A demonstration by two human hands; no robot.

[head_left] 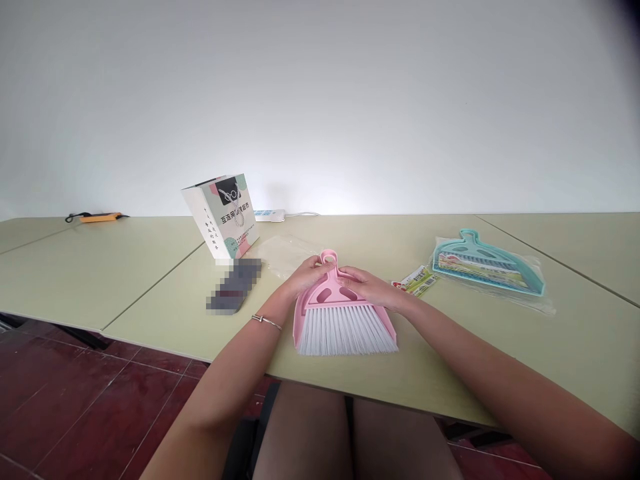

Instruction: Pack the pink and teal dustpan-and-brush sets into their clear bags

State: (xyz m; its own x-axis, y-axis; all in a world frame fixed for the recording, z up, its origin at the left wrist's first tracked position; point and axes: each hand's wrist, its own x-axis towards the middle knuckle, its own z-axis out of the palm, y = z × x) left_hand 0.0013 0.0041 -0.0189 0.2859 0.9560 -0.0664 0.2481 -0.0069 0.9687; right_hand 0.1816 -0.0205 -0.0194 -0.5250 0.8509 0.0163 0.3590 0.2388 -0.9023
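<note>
**Hands on a dustpan set, head view.** The fingers of the left hand point(310, 273) were curled around the looped handle of the pink dustpan point(306, 312). Those of the right hand point(367, 288) were laid close together over the handle's base from the opposite side. The dustpan was seen lying flat on the green table point(150, 280), directly beneath the fingers and extending toward the person. A white-bristled brush point(345, 330) was nested in it. A bracelet point(267, 322) was worn on the left wrist. A printed label point(417, 280) lay just beside the right hand, and a wrapped teal dustpan set point(487, 267) lay beyond it. A clear plastic bag point(285, 257) and a printed box point(225, 217) lay behind the left hand.
</note>
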